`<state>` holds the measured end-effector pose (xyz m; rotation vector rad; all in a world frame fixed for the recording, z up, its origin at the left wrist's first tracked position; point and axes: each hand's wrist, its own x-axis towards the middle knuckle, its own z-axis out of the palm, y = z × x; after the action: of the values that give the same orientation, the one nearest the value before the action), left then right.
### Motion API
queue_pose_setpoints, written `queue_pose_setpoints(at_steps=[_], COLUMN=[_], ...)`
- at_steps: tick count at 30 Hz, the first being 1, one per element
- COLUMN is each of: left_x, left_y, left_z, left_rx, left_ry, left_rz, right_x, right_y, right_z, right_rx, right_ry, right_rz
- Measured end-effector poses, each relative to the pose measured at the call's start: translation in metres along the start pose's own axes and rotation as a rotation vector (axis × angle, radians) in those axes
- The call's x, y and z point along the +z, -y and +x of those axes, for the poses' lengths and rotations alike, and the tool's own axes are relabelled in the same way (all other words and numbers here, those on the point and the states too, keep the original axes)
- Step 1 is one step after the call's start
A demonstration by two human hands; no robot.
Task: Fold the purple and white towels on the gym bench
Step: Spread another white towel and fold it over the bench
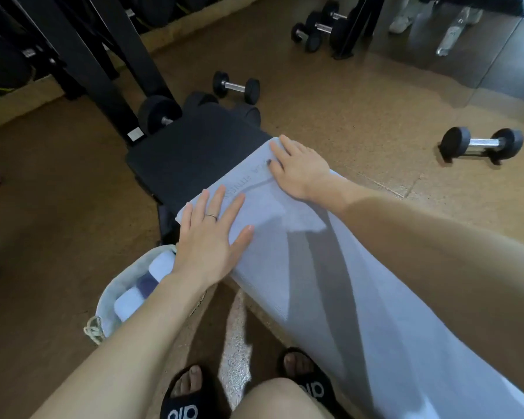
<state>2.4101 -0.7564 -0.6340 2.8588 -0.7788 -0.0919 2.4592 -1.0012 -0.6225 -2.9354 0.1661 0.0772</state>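
Floor (330, 95): brown gym flooring ran under everything in view.
Towel (300, 267): a long pale lavender-white towel lay lengthwise along the tabletop, its far end folded back on itself with printed lettering showing, its near end running out of view at the lower right.
Tabletop (191, 155): the black padded gym bench stood bare beyond the towel's far edge.
Rack (103, 55): black frame legs stood at the upper left, a dumbbell against their foot.
Basket (115, 300): a light fabric basket sat on the floor just left of the tabletop, holding rolled white and purple towels.
Left hand (212, 240): its grip was flat and spread, palm pressing the towel's near-left edge, a ring on one finger, holding nothing.
Right hand (300, 167): its grip was likewise flat, fingers straight on the folded far corner.
Dumbbells: one (481, 143) lay well right of the tabletop, another (236, 86) beyond its far end.
Sandals (179, 400): black slides on both feet.
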Motion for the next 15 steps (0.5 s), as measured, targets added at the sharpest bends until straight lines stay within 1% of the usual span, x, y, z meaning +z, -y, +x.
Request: queue_pose_setpoints(at_steps=[2, 3, 4, 5, 7, 8, 9, 11, 15], left_x=[0.000, 0.001, 0.001, 0.002, 0.003, 0.004, 0.005, 0.007, 0.008], left_y=[0.000, 0.000, 0.000, 0.001, 0.002, 0.003, 0.003, 0.003, 0.004], left_z=[0.001, 0.000, 0.000, -0.001, -0.001, 0.000, 0.000, -0.001, 0.000], left_rx=[-0.007, -0.008, -0.002, 0.009, 0.024, 0.028, 0.031, 0.040, 0.033], left_ry=[-0.016, -0.019, -0.024, -0.032, -0.057, -0.066, -0.070, -0.077, -0.095], left_rz=[0.007, 0.006, 0.006, 0.005, -0.006, -0.007, -0.004, 0.009, 0.014], right_x=[-0.007, -0.011, -0.014, -0.016, -0.014, -0.010, -0.006, 0.002, -0.002], right_y=[-0.007, -0.009, -0.009, -0.006, 0.004, 0.008, 0.011, 0.010, 0.009], right_z=[0.016, 0.021, 0.023, 0.020, 0.008, 0.003, -0.002, -0.003, 0.018], right_rx=[0.126, 0.174, 0.188, 0.166, 0.052, -0.008, -0.043, -0.024, 0.184], right_ry=[0.099, 0.115, 0.082, 0.005, -0.168, -0.206, -0.202, -0.140, -0.037], right_rz=[0.130, 0.145, 0.105, 0.030, -0.078, -0.095, -0.102, -0.087, 0.051])
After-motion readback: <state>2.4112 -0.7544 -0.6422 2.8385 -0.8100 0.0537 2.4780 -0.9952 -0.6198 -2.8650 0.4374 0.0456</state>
